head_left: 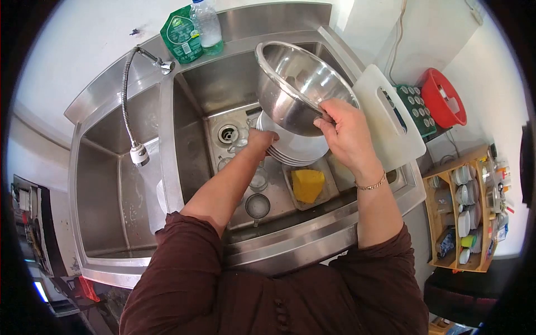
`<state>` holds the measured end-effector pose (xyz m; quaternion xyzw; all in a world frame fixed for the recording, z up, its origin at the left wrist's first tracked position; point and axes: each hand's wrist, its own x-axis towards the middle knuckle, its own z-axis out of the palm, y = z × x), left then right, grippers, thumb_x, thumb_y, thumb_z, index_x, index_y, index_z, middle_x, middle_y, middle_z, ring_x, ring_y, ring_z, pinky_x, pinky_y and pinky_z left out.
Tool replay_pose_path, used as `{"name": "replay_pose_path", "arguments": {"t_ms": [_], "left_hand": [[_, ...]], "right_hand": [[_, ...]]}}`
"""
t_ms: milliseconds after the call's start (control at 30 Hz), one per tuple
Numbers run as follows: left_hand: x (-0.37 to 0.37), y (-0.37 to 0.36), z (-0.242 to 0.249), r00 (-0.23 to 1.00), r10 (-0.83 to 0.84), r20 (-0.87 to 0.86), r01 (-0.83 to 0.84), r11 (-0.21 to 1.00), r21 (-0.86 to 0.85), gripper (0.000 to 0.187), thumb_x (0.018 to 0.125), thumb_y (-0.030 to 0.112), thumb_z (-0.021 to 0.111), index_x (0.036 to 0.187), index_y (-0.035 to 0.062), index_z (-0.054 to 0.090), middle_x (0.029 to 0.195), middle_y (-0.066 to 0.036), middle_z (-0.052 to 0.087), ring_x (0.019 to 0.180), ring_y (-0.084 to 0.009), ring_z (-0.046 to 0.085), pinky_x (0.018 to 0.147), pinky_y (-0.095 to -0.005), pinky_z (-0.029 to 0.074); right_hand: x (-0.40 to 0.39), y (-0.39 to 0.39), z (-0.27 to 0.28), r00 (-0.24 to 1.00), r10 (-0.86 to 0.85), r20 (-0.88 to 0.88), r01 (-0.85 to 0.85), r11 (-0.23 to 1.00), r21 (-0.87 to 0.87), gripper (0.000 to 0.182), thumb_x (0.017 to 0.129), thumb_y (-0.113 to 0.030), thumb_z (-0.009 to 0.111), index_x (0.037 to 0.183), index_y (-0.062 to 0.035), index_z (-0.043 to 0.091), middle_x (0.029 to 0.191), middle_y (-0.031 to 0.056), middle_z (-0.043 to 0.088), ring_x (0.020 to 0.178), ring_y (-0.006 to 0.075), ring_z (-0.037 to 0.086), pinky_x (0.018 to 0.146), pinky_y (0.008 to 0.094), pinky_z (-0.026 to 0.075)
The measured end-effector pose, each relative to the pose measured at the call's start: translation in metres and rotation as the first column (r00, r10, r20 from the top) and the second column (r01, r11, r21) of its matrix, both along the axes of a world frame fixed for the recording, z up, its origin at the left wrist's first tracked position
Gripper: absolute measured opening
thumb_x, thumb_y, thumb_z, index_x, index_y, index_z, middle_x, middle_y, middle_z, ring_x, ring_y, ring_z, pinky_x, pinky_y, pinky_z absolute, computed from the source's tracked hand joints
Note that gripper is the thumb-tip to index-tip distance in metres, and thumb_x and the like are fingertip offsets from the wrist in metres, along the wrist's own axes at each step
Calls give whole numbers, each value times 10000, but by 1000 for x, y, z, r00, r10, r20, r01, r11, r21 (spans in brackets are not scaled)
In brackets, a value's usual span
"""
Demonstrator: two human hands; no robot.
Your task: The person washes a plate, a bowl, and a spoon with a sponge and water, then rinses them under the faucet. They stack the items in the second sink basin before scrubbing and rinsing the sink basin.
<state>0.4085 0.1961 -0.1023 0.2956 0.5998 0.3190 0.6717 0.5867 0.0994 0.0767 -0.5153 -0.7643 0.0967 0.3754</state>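
Note:
My right hand (345, 133) grips the rim of a steel mixing bowl (296, 84) and holds it tilted above the right sink basin (223, 84). Under the bowl sits a stack of white plates (296, 149) in the basin. My left hand (261, 138) reaches down to the left edge of that stack and touches it; its fingers are partly hidden behind the plates. A yellow sponge (307, 185) lies in a small tray at the front of the basin.
Several glasses (258, 178) and a small strainer (257, 206) lie in the basin by the drain (228, 133). A flexible faucet (138, 152) hangs over the left basin. A white cutting board (391, 120) leans at the right. Soap pouch (181, 33) and bottle (207, 25) stand behind.

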Motion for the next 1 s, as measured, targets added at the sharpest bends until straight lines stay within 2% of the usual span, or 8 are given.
{"name": "replay_pose_path", "arguments": {"t_ms": [200, 300, 400, 467, 567, 667, 900, 1000], "left_hand": [[15, -7, 8, 967, 183, -178, -167, 980, 104, 715, 652, -27, 692, 1219, -96, 263, 1036, -244, 531, 799, -336, 632, 561, -419, 558], [13, -11, 17, 947, 204, -247, -168, 973, 161, 699, 596, 47, 737, 1140, -87, 318, 998, -241, 559, 815, -334, 623, 642, -391, 539], [13, -12, 20, 930, 112, -351, -73, 990, 123, 716, 610, 65, 737, 1156, -88, 301, 1022, -259, 551, 856, -347, 618, 665, -400, 535], [14, -6, -3, 918, 115, -379, -33, 976, 217, 736, 630, 99, 741, 1173, -87, 280, 1030, -260, 557, 866, -349, 623, 633, -414, 535], [15, -20, 25, 936, 105, -337, -63, 989, 135, 744, 649, 139, 748, 1185, -81, 281, 1057, -254, 559, 904, -350, 619, 616, -421, 535], [12, -2, -7, 906, 76, -417, -28, 993, 119, 757, 662, 193, 755, 1189, -78, 283, 1083, -258, 554, 900, -344, 624, 610, -427, 538], [1, -10, 27, 840, 14, -543, 44, 995, 95, 823, 663, 339, 758, 1206, -75, 298, 1032, -250, 586, 819, -339, 644, 587, -407, 549], [-13, -8, 54, 816, -125, -564, 170, 985, 28, 759, 693, 339, 736, 1190, -101, 369, 968, -249, 606, 807, -330, 643, 590, -402, 556]], "right_hand": [[0, 4, -7, 1000, 7, 11, -7, 1000, -17, 155, 710, -34, 628, 843, 3, 557, 785, 153, 551, 783, 349, 542, 687, 411, 425], [0, 5, -9, 1000, 9, 25, -8, 1000, -16, 150, 711, -34, 624, 843, 0, 561, 803, 158, 561, 796, 354, 546, 694, 417, 427], [0, 7, -12, 997, 0, 75, 4, 998, -60, 149, 712, -41, 624, 843, -2, 566, 816, 159, 570, 808, 357, 547, 702, 418, 430], [-2, 7, -15, 997, 2, 83, 6, 996, -92, 149, 711, -48, 624, 842, -4, 569, 816, 161, 572, 810, 360, 548, 703, 422, 430], [-4, 7, -20, 992, 16, 124, 0, 992, -123, 145, 711, -60, 627, 833, -7, 569, 810, 165, 571, 811, 365, 548, 701, 431, 429], [-6, 9, -25, 988, 34, 150, -15, 992, -127, 137, 710, -68, 628, 813, -9, 560, 799, 170, 566, 806, 370, 547, 696, 441, 427], [-11, 5, -19, 986, 22, 166, -15, 999, -44, 118, 713, -56, 617, 786, -9, 536, 784, 170, 556, 795, 375, 540, 688, 441, 424], [-13, 3, -16, 993, 37, 116, -31, 998, -60, 115, 716, -48, 611, 790, -8, 533, 789, 171, 556, 795, 377, 539, 691, 439, 425]]}}
